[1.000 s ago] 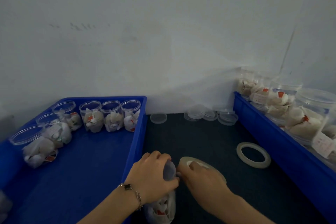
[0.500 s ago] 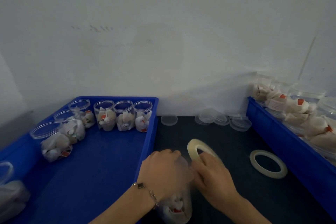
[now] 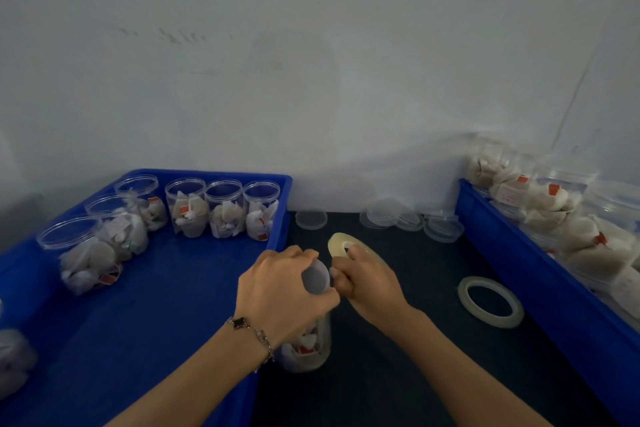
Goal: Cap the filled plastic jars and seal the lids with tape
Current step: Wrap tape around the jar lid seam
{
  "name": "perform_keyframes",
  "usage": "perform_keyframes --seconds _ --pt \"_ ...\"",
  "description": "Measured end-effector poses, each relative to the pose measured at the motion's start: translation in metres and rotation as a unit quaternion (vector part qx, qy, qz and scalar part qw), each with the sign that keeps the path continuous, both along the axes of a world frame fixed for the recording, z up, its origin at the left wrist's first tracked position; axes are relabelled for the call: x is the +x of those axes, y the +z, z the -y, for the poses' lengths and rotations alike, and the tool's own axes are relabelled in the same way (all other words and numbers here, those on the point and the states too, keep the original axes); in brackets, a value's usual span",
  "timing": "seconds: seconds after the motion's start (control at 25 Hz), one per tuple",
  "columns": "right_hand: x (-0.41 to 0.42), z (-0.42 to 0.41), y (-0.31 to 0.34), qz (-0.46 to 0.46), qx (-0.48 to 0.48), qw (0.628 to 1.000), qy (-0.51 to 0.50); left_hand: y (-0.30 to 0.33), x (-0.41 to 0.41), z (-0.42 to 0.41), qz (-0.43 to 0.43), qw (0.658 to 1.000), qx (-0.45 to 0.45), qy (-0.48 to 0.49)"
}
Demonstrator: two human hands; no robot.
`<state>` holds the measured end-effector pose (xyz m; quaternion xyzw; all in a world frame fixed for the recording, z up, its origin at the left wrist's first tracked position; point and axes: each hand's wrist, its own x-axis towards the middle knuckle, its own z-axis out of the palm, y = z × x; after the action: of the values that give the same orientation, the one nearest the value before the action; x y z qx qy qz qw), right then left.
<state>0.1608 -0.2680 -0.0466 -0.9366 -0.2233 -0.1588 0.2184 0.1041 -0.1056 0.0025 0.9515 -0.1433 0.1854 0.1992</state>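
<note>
Head view: against the frame a second ago, the thin translucent roll of sealing tape has come up from lying low behind the right hand to stand tilted above its curled, gripping fingers. The left hand still wraps the top of the clear plastic jar holding pale sachets with red tags. Its translucent round lid is on, and the jar stands upright on the dark mat just beside the left blue plastic tray.
</note>
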Motion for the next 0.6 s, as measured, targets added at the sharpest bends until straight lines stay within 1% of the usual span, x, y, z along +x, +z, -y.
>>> perform_keyframes --seconds 0.04,0.08,0.12,0.16,0.2,0.24,0.32,0.48,0.56,0.6 --pt "0.008 0.005 0.001 -0.012 -0.007 0.999 -0.030 0.002 -0.006 0.002 -0.019 0.999 -0.025 -0.034" --pt "0.017 0.017 0.002 -0.032 -0.014 0.996 -0.079 0.004 -0.014 0.007 -0.059 0.992 -0.073 -0.081" --pt "0.024 0.034 0.000 -0.053 -0.011 0.993 -0.108 0.007 -0.023 0.013 -0.106 0.979 -0.121 -0.125" --pt "0.026 0.048 -0.007 -0.078 -0.004 0.990 -0.119 0.008 -0.028 0.016 -0.122 0.971 -0.141 -0.151" --pt "0.024 0.056 -0.015 -0.093 -0.017 0.989 -0.112 0.008 -0.030 0.017 -0.107 0.971 -0.137 -0.162" --pt "0.020 0.057 -0.021 -0.108 -0.059 0.988 -0.095 0.006 -0.027 0.016 -0.074 0.978 -0.113 -0.161" --pt "0.012 0.051 -0.040 -0.119 -0.116 0.984 -0.070 0.003 -0.019 0.011 -0.045 0.986 -0.062 -0.148" --pt "0.003 0.041 -0.066 -0.160 -0.100 0.981 -0.053 -0.005 -0.014 0.009 -0.061 0.988 -0.041 -0.135" --pt "-0.003 0.034 -0.068 -0.153 -0.121 0.979 -0.063 -0.006 -0.014 0.008 -0.036 0.990 -0.031 -0.130" --pt "-0.005 0.032 -0.068 -0.120 -0.152 0.978 -0.076 -0.008 -0.013 0.006 -0.020 0.992 -0.028 -0.121"
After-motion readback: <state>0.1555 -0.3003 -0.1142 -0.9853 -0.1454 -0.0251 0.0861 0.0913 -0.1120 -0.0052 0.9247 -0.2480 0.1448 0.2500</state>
